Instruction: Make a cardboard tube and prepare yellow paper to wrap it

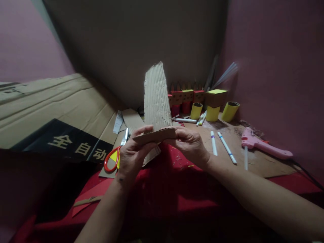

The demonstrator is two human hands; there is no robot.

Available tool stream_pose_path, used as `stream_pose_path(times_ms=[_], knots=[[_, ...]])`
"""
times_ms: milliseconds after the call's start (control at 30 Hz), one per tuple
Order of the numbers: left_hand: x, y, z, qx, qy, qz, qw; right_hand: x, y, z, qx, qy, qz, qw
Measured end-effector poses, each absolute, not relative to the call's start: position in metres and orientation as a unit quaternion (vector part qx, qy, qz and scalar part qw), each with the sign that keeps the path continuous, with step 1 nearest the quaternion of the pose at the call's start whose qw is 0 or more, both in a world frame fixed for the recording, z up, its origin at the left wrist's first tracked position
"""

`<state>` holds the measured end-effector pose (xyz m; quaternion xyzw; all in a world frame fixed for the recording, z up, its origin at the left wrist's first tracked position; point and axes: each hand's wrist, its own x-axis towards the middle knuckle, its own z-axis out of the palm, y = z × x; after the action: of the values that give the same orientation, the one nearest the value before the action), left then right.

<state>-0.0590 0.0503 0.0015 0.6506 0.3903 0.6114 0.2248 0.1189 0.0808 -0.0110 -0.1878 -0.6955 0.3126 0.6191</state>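
Observation:
Both hands grip a piece of corrugated cardboard [157,98] over the red-covered table. Its ridged upper part stands up, and a smooth brown flap [154,136] lies folded across its lower part. My left hand [134,152] pinches the flap's left end between thumb and fingers. At the right end, my right hand [188,143] closes on the cardboard the same way. Just left of my left hand lie scissors [109,162] with red and yellow handles, partly hidden by that hand.
A big cardboard sheet [58,101] leans at the left. Markers [227,147] and a pink glue gun [265,145] lie at the right. Behind them stand yellow tubes [230,111] and small cardboard figures [187,97]. Red paper [92,192] lies at the front left.

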Motion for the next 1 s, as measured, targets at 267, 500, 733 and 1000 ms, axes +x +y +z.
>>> stream_pose_path(times_ms=[267, 500, 733, 1000], knots=[[-0.06, 0.055, 0.002, 0.648, 0.415, 0.609, 0.193, 0.123, 0.079, -0.006, -0.185, -0.66, 0.387, 0.617], [-0.059, 0.053, 0.001, 0.682, 0.406, 0.57, 0.211, 0.124, 0.096, 0.0, -0.204, -0.489, 0.55, 0.646], [-0.058, 0.05, 0.006, 0.687, 0.406, 0.521, 0.304, 0.121, 0.101, -0.009, -0.186, -0.484, 0.645, 0.562], [-0.058, 0.059, 0.001, 0.614, 0.419, 0.557, 0.371, 0.113, 0.093, -0.016, -0.227, -0.524, 0.619, 0.539]])
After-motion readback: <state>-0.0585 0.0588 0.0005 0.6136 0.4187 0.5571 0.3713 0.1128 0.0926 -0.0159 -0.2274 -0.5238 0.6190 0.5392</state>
